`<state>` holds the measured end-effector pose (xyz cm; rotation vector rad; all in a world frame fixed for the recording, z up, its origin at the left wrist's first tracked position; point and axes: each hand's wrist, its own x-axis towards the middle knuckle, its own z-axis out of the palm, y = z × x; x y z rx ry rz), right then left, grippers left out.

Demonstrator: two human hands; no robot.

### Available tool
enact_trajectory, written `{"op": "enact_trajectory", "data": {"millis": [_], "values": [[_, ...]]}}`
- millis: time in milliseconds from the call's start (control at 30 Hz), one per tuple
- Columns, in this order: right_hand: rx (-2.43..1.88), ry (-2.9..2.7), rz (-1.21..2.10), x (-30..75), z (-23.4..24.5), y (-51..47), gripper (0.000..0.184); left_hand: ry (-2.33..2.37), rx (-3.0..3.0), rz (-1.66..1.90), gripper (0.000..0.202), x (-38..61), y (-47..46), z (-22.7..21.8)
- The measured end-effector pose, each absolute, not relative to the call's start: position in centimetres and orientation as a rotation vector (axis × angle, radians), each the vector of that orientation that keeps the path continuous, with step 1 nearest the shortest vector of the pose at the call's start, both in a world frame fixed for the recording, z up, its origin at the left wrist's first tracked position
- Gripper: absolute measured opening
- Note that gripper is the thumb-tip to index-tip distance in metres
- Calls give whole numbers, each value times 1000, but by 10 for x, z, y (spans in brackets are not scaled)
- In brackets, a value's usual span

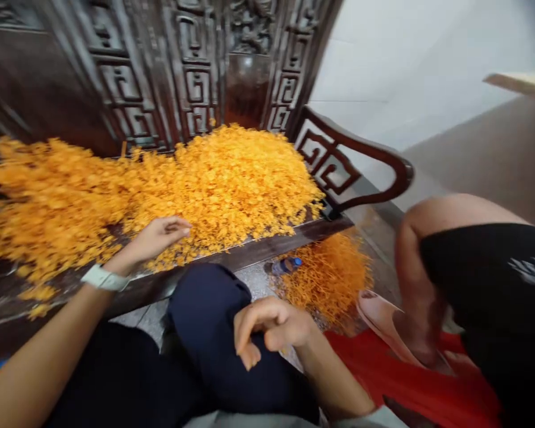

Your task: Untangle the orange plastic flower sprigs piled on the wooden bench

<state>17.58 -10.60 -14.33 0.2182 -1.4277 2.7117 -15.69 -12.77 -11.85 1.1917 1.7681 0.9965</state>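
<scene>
A large heap of small orange-yellow flower pieces lies on the seat of a dark carved wooden bench. My left hand, with a pale watch band at the wrist, hovers at the near edge of the heap. Its fingers are loosely bent, and I see nothing held in them; whether it touches the flowers I cannot tell. Over my dark-clad knee, my right hand has curled fingers with a gap to the thumb and no visible object between them.
Thin orange stems are piled on the floor beyond the bench's front edge, beside a blue-capped bottle. A red cloth or bag lies at lower right. Another person's bent leg, in a pink slipper, is on the right.
</scene>
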Motion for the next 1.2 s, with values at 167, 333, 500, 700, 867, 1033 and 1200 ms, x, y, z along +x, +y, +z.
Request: {"op": "enact_trajectory", "data": {"millis": [167, 333, 500, 700, 867, 1033, 1200], "values": [[139, -1584, 2787, 162, -113, -83, 38, 2383, 1708, 692, 37, -202, -139, -118], [-147, -2150, 2207, 94, -67, -56, 22, 2823, 1603, 414, 51, -229, -148, -126], [-29, -2482, 1394, -49, -54, -8, 21, 2913, 1314, 228, 60, -241, -148, -145], [-280, -2716, 404, -225, -86, 57, 26, 2800, 1303, 105, 44, -238, -150, -149], [-275, -2908, 114, -294, -111, 87, 37, 2881, 1359, 93, 40, -228, -145, -145], [-232, -2895, 179, -314, -121, 112, 26, 2945, 1488, 132, 42, -230, -144, -148], [-129, -2673, 244, -311, -82, 139, 64, 2966, 1353, 272, 53, -241, -152, -159]]}}
